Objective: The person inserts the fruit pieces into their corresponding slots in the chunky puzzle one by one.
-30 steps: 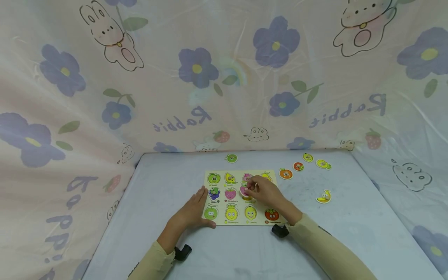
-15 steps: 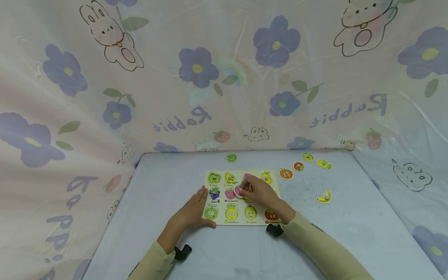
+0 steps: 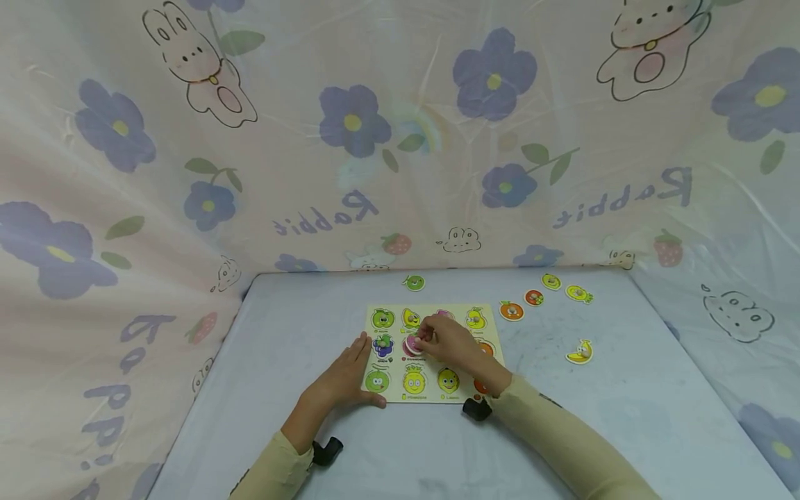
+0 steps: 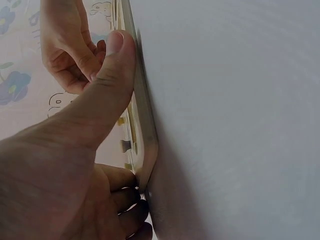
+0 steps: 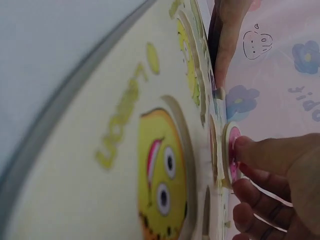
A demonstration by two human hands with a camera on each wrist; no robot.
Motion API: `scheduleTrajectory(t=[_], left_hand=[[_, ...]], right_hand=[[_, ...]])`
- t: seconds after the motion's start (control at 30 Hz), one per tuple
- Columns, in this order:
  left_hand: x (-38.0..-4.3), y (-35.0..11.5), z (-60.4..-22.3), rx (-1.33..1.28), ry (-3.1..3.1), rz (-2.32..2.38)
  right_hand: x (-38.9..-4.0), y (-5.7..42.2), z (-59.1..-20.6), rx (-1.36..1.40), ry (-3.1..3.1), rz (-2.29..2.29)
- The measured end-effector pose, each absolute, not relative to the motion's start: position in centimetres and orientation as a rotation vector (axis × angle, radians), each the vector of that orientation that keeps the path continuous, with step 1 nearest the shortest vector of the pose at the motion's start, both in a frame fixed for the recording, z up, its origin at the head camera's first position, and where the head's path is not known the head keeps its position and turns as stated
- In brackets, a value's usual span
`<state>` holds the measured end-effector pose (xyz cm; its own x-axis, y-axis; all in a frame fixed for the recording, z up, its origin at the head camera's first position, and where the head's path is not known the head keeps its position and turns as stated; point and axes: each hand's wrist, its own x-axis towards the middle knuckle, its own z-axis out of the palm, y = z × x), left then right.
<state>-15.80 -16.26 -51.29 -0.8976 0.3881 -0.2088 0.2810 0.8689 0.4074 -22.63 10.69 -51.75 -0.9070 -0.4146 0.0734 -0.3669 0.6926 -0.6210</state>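
A cream fruit puzzle board (image 3: 431, 380) lies on the table with printed fruit faces, recesses and labels. My right hand (image 3: 453, 344) pinches a pink strawberry puzzle piece (image 5: 232, 157) between thumb and fingers, just over the strawberry spot in the middle row. In the right wrist view the piece stands close to the board; whether it touches cannot be told. My left hand (image 3: 344, 375) rests at the board's left side, fingers straight along that edge and thumb (image 4: 117, 65) against the near edge. Part of the board's right half is hidden by the right hand.
Loose fruit pieces lie around: a green round piece (image 3: 414, 282) behind the board, an orange (image 3: 511, 310), a small red piece (image 3: 534, 298), a yellow round piece (image 3: 551, 281) and a pineapple (image 3: 578, 294) at back right, and a banana (image 3: 579, 352) on the right.
My right hand has moved left across the board with the pink strawberry piece, from the third column to the second. The left hand and the loose pieces have stayed put.
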Motion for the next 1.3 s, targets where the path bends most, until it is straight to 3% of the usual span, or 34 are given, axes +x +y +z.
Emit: scheduleTrajectory(t=[1.3], left_hand=[[-15.9, -16.2, -51.3, 0.52, 2.785, 0.498]], right_hand=[[-22.8, 9.4, -52.3, -0.578, 2.82, -0.917]])
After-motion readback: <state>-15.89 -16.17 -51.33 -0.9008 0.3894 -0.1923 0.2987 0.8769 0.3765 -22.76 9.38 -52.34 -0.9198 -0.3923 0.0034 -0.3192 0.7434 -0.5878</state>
